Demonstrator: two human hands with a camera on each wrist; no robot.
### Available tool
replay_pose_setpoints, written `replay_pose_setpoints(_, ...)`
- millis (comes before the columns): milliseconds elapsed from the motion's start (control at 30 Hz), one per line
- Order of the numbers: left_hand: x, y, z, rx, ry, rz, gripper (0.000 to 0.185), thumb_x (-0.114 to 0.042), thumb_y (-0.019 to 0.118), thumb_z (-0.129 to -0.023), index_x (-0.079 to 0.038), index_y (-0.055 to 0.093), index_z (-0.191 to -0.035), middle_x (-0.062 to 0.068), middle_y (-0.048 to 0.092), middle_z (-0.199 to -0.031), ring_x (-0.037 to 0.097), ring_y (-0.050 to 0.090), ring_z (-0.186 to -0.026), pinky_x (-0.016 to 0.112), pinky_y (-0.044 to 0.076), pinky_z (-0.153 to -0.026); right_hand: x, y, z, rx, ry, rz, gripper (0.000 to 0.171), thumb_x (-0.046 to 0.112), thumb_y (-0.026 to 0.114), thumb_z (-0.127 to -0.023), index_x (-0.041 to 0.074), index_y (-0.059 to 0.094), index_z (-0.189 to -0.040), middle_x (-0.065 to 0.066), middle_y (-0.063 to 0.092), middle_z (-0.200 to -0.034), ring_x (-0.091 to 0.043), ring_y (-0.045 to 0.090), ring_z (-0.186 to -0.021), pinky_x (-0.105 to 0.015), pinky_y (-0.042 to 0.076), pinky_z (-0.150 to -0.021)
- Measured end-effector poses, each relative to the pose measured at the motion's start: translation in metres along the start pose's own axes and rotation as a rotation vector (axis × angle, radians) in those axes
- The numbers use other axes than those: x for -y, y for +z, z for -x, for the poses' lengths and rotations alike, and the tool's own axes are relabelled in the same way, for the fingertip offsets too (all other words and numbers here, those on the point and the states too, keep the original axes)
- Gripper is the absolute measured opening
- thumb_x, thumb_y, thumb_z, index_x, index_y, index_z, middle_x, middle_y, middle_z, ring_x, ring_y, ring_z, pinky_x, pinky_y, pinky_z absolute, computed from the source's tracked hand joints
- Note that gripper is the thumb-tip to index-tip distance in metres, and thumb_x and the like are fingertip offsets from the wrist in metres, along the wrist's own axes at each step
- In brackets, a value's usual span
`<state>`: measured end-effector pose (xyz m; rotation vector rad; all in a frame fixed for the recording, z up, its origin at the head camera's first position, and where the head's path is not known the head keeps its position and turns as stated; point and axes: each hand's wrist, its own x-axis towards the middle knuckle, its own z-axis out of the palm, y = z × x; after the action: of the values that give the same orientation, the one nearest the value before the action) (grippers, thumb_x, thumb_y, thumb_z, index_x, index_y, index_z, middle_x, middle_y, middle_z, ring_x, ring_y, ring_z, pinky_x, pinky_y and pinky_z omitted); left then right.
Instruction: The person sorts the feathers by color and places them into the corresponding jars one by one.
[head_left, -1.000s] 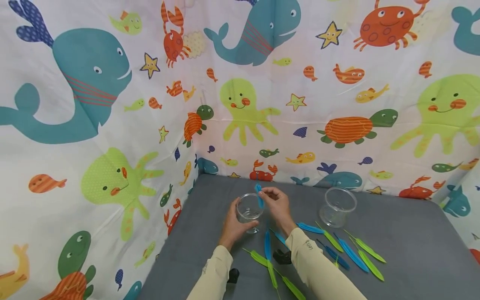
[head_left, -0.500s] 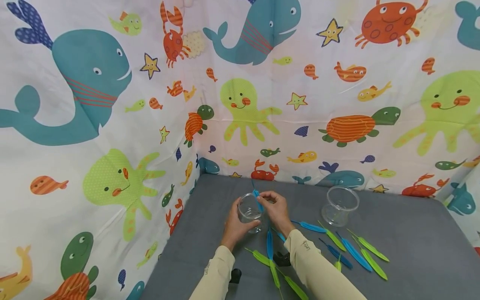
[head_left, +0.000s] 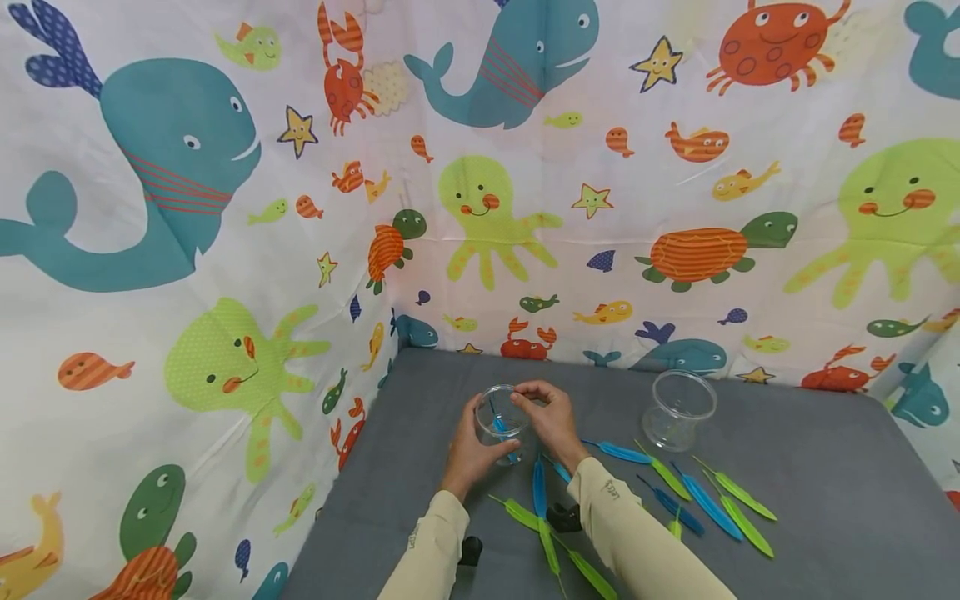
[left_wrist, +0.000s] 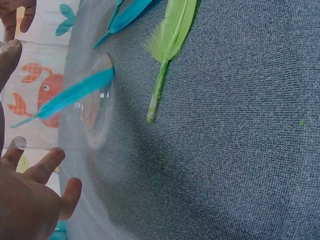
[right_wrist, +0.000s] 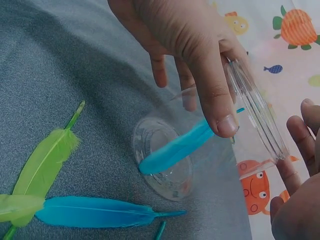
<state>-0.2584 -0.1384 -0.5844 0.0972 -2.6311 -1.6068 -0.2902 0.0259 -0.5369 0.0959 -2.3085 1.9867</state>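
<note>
Under the head camera, a person's left hand (head_left: pixel 471 454) is gripping a clear, round, thick-rimmed jar (right_wrist: pixel 257 114) from 8 o'clock, thumb and fingers curling about its wall, while the right hand (head_left: pixel 551 418) is hovering by the rim at 2 o'clock, fingers slack and holding nothing that shows. A slender, bright blue feather (right_wrist: pixel 175 150) is leaning inside, its bare quill pointing to 11 o'clock and its vane reaching the base at 5. It is probably weighing next to nothing, its soft vane ruffling easily; the stiffer quill is looking the safest place to pinch. The jar is appearing rigid and slick, glass or plastic being impossible to tell, its wall below the rim offering the surest hold. A second clear, round jar (head_left: pixel 673 427) is standing at 3 o'clock; loose blue and lime-green feathers (head_left: pixel 708 504) are lying between 3 and 6.
</note>
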Motion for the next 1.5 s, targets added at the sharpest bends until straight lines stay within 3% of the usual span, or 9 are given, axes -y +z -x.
replay_pose_setpoints(333, -0.001, 0.005, -0.002, 0.007, 0.004, -0.01, 0.104, -0.046, 0.09, -0.074, -0.033, 0.029, -0.158, 0.003, 0.041, -0.161, 0.036, 0.048, -0.142, 0.071, 0.036, -0.108, 0.002, -0.017, 0.007, -0.014, -0.026, -0.005, 0.018, 0.023, 0.075, -0.094, 0.012, 0.076, -0.109, -0.007, 0.075, -0.109, -0.021, 0.067, -0.102, -0.033, 0.051, -0.084)
replay_pose_setpoints(700, -0.005, 0.006, -0.002, -0.016, -0.033, -0.003, 0.104, -0.046, 0.092, -0.071, -0.035, 0.032, -0.156, 0.003, 0.043, -0.16, 0.036, 0.046, -0.143, 0.072, 0.035, -0.108, -0.017, -0.061, 0.018, -0.077, -0.02, 0.063, 0.023, 0.029, 0.075, -0.094, 0.013, 0.076, -0.111, -0.008, 0.075, -0.109, -0.004, 0.065, -0.091, -0.031, 0.051, -0.086)
replay_pose_setpoints(1033, -0.002, 0.003, -0.004, -0.019, -0.033, 0.002, 0.105, -0.044, 0.092, -0.072, -0.038, 0.031, -0.156, 0.002, 0.041, -0.161, 0.036, 0.044, -0.144, 0.073, 0.033, -0.109, -0.031, -0.128, 0.038, -0.087, 0.022, 0.088, 0.034, 0.031, 0.072, -0.096, 0.007, 0.071, -0.12, -0.011, 0.071, -0.122, 0.002, 0.065, -0.097, -0.024, 0.054, -0.087)
replay_pose_setpoints(1200, 0.001, 0.002, -0.004, -0.018, -0.022, 0.006, 0.106, -0.046, 0.093, -0.07, -0.038, 0.031, -0.156, 0.002, 0.042, -0.161, 0.036, 0.045, -0.144, 0.072, 0.037, -0.107, -0.05, -0.169, 0.052, -0.15, 0.026, 0.153, 0.036, 0.031, 0.072, -0.096, 0.005, 0.07, -0.122, -0.009, 0.072, -0.121, 0.007, 0.063, -0.095, -0.019, 0.053, -0.085)
replay_pose_setpoints(1333, 0.0, 0.002, -0.003, -0.008, -0.02, 0.008, 0.106, -0.048, 0.092, -0.07, -0.036, 0.031, -0.156, 0.004, 0.042, -0.161, 0.037, 0.044, -0.144, 0.071, 0.038, -0.106, -0.063, -0.2, 0.065, -0.213, 0.055, 0.228, 0.034, 0.031, 0.071, -0.097, 0.007, 0.07, -0.122, -0.004, 0.073, -0.117, 0.01, 0.061, -0.094, -0.012, 0.05, -0.081)
replay_pose_setpoints(1500, -0.001, 0.003, 0.0, -0.006, -0.014, 0.025, 0.105, -0.046, 0.092, -0.071, -0.035, 0.032, -0.156, 0.006, 0.041, -0.162, 0.039, 0.043, -0.145, 0.072, 0.038, -0.106, -0.076, -0.231, 0.08, -0.269, 0.111, 0.298, 0.04, 0.036, 0.068, -0.098, 0.008, 0.068, -0.126, 0.016, 0.069, -0.11, 0.013, 0.058, -0.093, -0.011, 0.049, -0.078)
